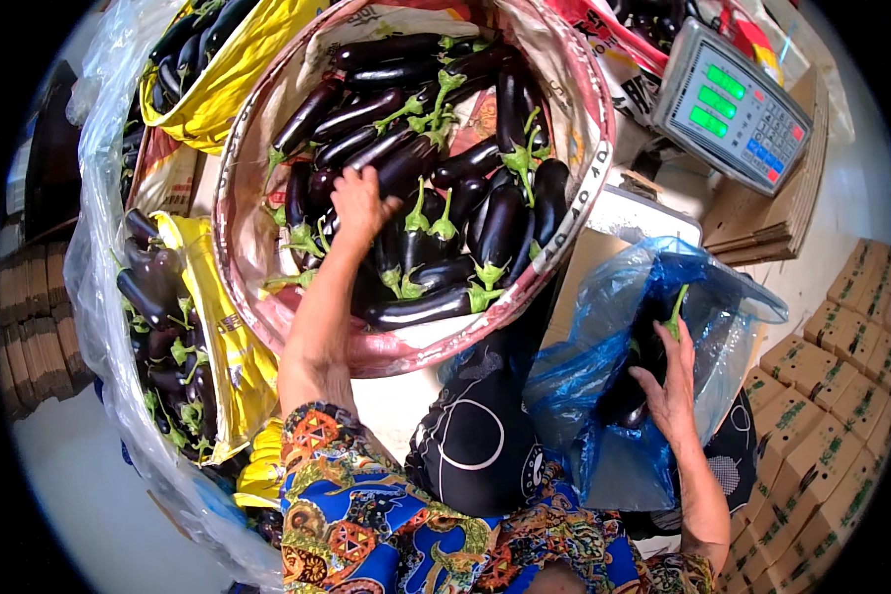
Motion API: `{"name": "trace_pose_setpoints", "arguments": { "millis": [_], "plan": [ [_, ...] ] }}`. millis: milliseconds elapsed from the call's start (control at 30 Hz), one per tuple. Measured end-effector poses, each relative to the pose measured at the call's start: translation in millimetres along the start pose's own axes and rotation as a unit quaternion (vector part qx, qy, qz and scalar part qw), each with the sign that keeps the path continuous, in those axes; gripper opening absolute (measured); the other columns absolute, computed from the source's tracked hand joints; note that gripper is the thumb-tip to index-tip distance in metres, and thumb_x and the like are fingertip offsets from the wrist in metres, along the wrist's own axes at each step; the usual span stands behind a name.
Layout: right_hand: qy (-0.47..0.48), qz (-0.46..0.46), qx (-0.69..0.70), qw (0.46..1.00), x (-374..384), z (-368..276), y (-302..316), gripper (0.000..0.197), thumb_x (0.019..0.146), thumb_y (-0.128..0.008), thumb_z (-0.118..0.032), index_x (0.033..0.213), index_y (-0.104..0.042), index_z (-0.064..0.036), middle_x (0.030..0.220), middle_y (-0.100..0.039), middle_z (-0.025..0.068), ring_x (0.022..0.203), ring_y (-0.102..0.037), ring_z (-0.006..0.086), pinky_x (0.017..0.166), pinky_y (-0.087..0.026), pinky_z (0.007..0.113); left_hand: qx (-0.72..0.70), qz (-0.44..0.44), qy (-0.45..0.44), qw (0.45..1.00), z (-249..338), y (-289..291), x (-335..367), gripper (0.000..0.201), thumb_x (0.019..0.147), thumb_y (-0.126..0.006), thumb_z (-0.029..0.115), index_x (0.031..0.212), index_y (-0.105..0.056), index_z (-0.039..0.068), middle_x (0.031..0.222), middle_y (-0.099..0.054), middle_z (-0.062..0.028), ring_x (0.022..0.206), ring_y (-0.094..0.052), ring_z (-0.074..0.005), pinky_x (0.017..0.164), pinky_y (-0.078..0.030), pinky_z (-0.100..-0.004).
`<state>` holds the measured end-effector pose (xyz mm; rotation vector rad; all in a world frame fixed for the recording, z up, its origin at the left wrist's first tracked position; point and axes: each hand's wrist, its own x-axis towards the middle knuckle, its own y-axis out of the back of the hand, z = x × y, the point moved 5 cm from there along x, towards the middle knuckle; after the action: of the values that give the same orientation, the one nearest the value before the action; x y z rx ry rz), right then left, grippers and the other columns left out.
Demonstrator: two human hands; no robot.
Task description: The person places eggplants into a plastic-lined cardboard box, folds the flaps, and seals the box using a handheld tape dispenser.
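A round tub (609, 109) lined with sacking holds many dark purple eggplants (505, 218) with green stems. My left hand (360, 206) reaches into it, fingers curled over an eggplant (406, 166) near the middle, thumb out to the side; the fingertips are partly hidden. To the right, a blue clear plastic bag (584, 346) lies with its mouth spread. Inside it, my right hand (671, 386) grips a dark eggplant (622, 401), thumb across it and fingers along it near the green stem. How many eggplants the bag holds is hard to tell.
A digital scale display (728, 109) with green readouts stands at the upper right, above flat cardboard (762, 223). Stacked cardboard boxes (802, 436) fill the right side. At left, yellow sacks (233, 346) of eggplants stand inside a clear plastic sheet (99, 287).
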<state>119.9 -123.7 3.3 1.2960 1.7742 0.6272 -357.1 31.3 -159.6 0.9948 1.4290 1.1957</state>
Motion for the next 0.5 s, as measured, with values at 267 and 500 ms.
{"name": "trace_pose_setpoints", "arguments": {
  "millis": [267, 500],
  "plan": [
    [-0.050, -0.010, 0.024, 0.998, 2.6, 0.0, -0.8, 0.069, 0.074, -0.074, -0.011, 0.138, -0.046, -0.0102, 0.151, -0.028, 0.0193, 0.135, -0.033, 0.0386, 0.111, -0.030, 0.044, -0.668, -0.277, 0.072, 0.687, 19.0, 0.6, -34.1, 0.048, 0.093, -0.059, 0.041, 0.128, -0.058, 0.008, 0.112, -0.062, -0.0050, 0.103, -0.057, -0.0199, 0.088, -0.048, -0.0343],
    [-0.060, -0.021, 0.047, 0.997, -0.3, -6.3, -4.1, 0.068, 0.077, -0.075, -0.018, 0.138, -0.046, -0.0117, 0.151, -0.028, 0.0206, 0.136, -0.032, 0.0386, 0.111, -0.030, 0.044, -0.131, 0.104, -0.024, 0.986, -9.5, -31.5, 46.2, 0.057, 0.077, -0.073, 0.024, 0.129, -0.053, 0.009, 0.128, -0.051, -0.0134, 0.117, -0.047, -0.0353, 0.091, -0.042, -0.0514]
  ]
}}
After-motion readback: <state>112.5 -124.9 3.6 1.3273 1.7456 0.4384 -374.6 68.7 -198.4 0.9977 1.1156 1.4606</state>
